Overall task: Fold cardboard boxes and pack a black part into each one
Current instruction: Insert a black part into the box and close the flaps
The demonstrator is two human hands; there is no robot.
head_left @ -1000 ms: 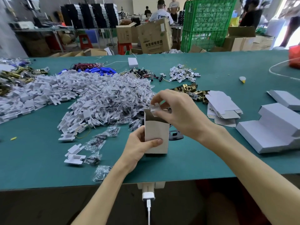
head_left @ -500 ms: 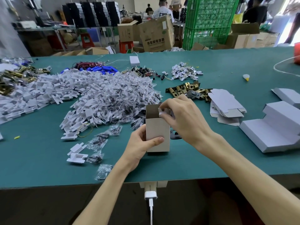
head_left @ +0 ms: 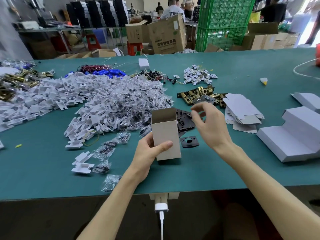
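Observation:
A small white cardboard box (head_left: 167,134) stands upright on the green table (head_left: 207,167), its top open. My left hand (head_left: 149,153) grips its lower left side, thumb across the front. My right hand (head_left: 208,125) hovers to the right of the box's open top, fingers loosely curled and holding nothing. Black flat parts (head_left: 185,122) lie in a small heap just behind and right of the box; one single black plate (head_left: 188,141) lies on the table beside the box's base. The inside of the box is hidden.
A stack of flat unfolded boxes (head_left: 242,110) lies to the right, with folded white boxes (head_left: 294,135) further right. Brass latch parts (head_left: 200,95) sit behind the hand. Piles of white inserts (head_left: 52,97) and bagged screws (head_left: 128,104) cover the left.
My right hand put a small white piece into the box's top, then drew back to the right with nothing in it. The box and my left hand stay put.

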